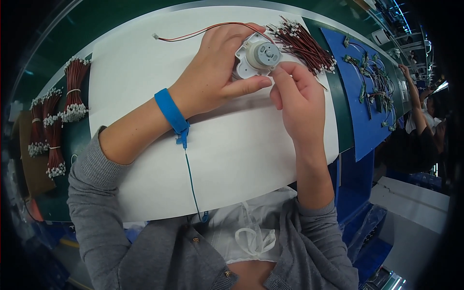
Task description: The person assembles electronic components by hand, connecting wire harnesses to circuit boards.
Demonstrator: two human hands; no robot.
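A small motor (pixel 263 54) in a white plastic gear housing is held over the white sheet, its round metal end turned up. My left hand (pixel 215 67) grips the housing from the left, thumb along its near edge. From the motor a red and black wire pair (pixel 217 25) arches left and ends in a small white connector (pixel 155 36). My right hand (pixel 298 94) pinches at the near right edge of the motor; what lies between its fingertips is hidden. Around my left wrist sits a blue strap (pixel 170 110) with a thin cord.
A loose pile of dark red wire leads (pixel 304 46) with white connectors lies behind my right hand. Tied wire bundles (pixel 75 89) stand at the left. A blue mat (pixel 345 87) at the right carries several green circuit boards (pixel 372 79). Another person (pixel 418 121) is at far right.
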